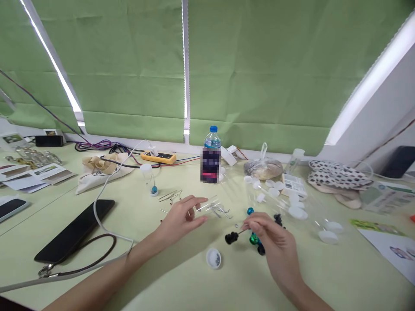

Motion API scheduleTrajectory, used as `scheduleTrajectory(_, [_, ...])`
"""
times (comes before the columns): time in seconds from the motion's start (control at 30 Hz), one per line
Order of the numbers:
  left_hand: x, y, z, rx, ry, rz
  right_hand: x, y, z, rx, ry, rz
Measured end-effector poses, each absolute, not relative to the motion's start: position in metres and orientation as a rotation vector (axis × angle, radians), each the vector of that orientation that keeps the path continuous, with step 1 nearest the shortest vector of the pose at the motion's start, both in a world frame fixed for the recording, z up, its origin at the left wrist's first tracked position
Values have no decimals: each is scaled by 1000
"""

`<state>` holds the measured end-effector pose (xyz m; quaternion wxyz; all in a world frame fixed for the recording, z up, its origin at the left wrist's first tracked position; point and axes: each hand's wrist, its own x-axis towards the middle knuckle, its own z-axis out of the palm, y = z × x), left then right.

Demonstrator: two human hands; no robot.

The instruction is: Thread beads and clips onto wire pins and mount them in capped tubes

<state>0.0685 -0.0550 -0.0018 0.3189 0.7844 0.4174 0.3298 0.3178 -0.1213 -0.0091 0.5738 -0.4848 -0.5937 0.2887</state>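
Note:
My right hand [275,237] pinches a thin metal rod with a black ribbed piece [231,238] at its lower left end. Beside its fingers lie a green ball [253,239], a blue ball [250,211] and small black parts [278,219]. My left hand [181,218] has its thumb and fingers apart at the near edge of a clear tube [209,205]; whether it touches the tube I cannot tell. Bent metal pieces [218,210] lie by the tube. Between the hands and nearer to me sits a white cap [214,258] holding small grey bits.
Behind stand a blue-capped bottle [212,154] and a yellow power strip [158,157]. A black phone [75,230] with a strap and a white cable [101,224] lie left. Clear tubes and white caps [297,212] spread right, near a plastic bag [263,167].

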Motion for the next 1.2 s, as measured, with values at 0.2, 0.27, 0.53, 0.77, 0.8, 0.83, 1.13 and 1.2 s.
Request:
scheduleTrajectory(0.2, [68,-54,-6,1758,1068,837,330,-115,-4,-1148,-1350,555])
scheduleTrajectory(0.27, [68,-53,-8,1678,1013,855,330,-114,-3,-1133,-1325,575])
scheduleTrajectory(0.53, [69,-60,-11,1682,836,735,330,-110,-13,-1063,-1025,671])
scheduleTrajectory(0.77, [73,-66,-8,1845,851,725,322,-112,-18,-1063,-1040,756])
scheduleTrajectory(0.8, [73,-67,-8,1865,842,733,320,-113,-20,-1070,-1071,767])
scheduleTrajectory(0.83, [73,-68,-7,1887,836,743,317,-115,-21,-1076,-1105,771])
scheduleTrajectory(1.13, [70,-69,-9,2001,843,882,317,-119,-25,-1098,-1447,546])
scheduleTrajectory(1.2, [69,-68,-9,2017,843,900,319,-119,-25,-1093,-1492,493])
